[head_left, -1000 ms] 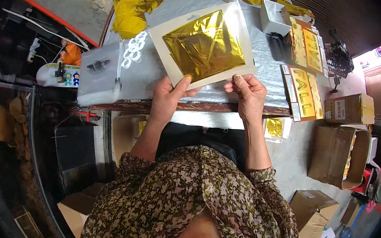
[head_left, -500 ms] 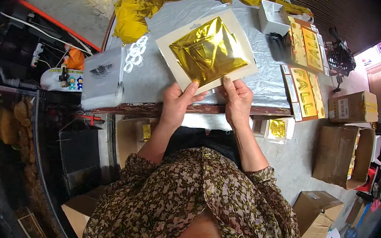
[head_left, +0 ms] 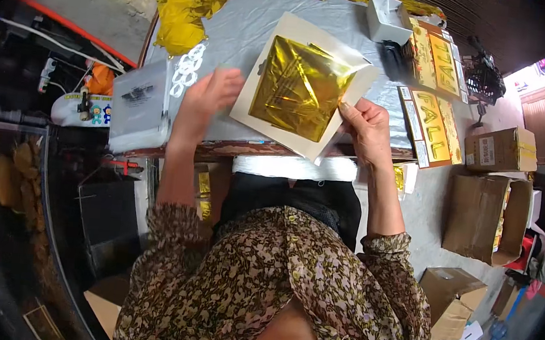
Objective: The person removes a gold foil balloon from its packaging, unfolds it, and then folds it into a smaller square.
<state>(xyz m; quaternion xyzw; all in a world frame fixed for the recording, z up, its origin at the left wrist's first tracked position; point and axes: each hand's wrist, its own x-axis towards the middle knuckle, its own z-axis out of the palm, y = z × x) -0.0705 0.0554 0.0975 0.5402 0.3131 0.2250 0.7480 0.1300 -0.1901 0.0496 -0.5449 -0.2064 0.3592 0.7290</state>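
A flat clear-bagged packet, a square of folded shiny gold foil on a cream card, is held up tilted over the near part of the table. My right hand pinches its right corner between thumb and fingers. To the left of the packet is my left hand, slightly blurred, its fingers stretched out and holding nothing. White plastic rings lie beyond that hand, beside a stack of clear plastic bags at the table's left edge.
Crumpled gold foil spreads along the table's far and left sides. At right are a white box and orange-yellow printed cards. Cardboard boxes stand on the floor, and a small fan is beyond the table.
My left hand has let go of the packet and moved left. The packet has turned and shifted slightly right and down, still in my right hand.
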